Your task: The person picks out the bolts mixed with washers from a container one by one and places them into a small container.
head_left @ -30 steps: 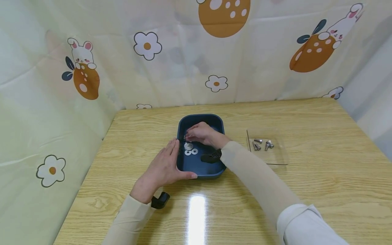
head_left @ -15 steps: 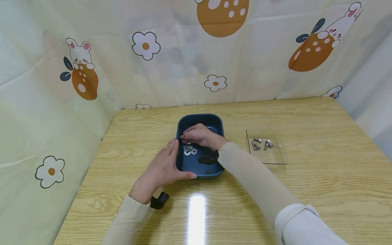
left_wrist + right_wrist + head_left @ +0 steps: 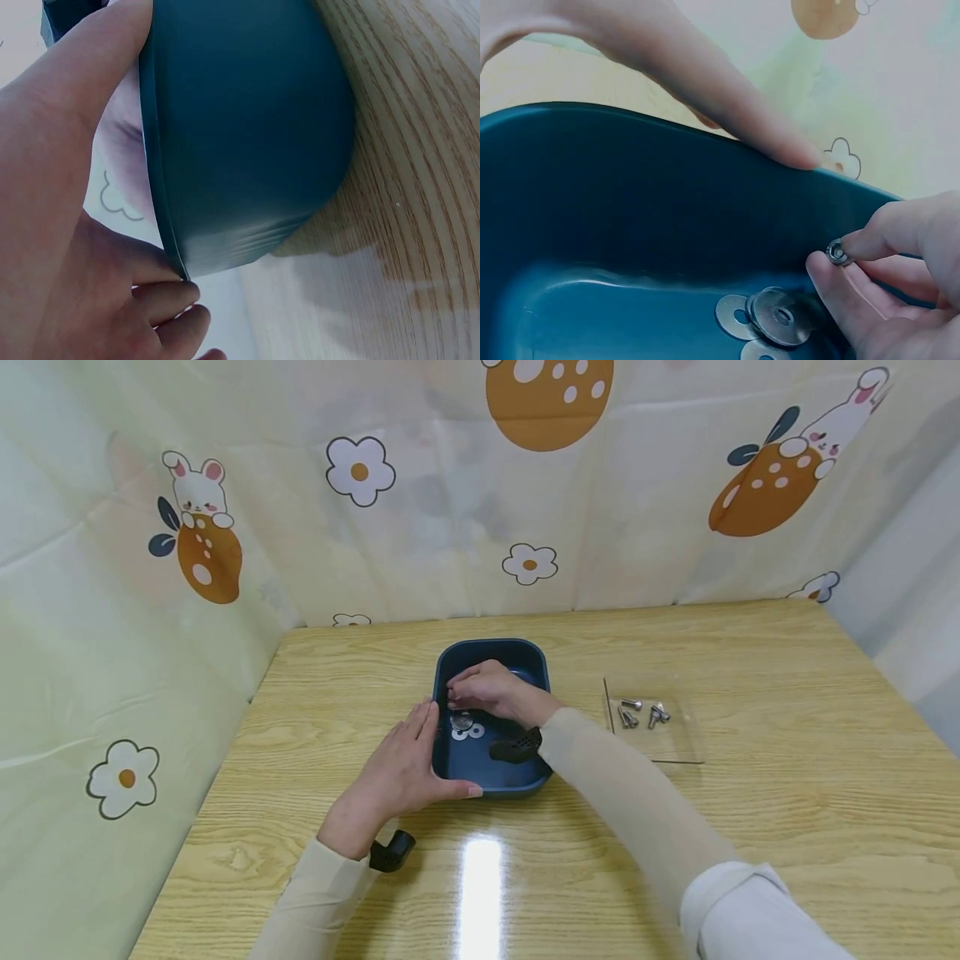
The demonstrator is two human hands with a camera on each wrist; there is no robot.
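Note:
Straight fingers of my left hand [image 3: 397, 772] lie along the left rim of a dark blue bin [image 3: 498, 781], the thumb spread along its near edge. In the left wrist view the bin's outer wall [image 3: 247, 127] is beside the palm. My right hand [image 3: 491, 687] reaches inside, near the left wall. Between thumb and forefinger it pinches a small socket-head screw [image 3: 838, 253], seen end-on, with the rest hidden by the fingers. Under that hand, flat metal washers [image 3: 780, 319] overlap on the bin's floor, one larger than the others.
To the right of the bin stands a clear plastic tray [image 3: 678, 747] with several socket-head screws [image 3: 628, 718] in it. Wood-grain table [image 3: 787, 710] surrounds both. A patterned curtain [image 3: 435, 552] hangs at the back edge.
The right hand has shifted slightly to the left within the bin and now covers more of the area above the washers. The left hand stays where it was.

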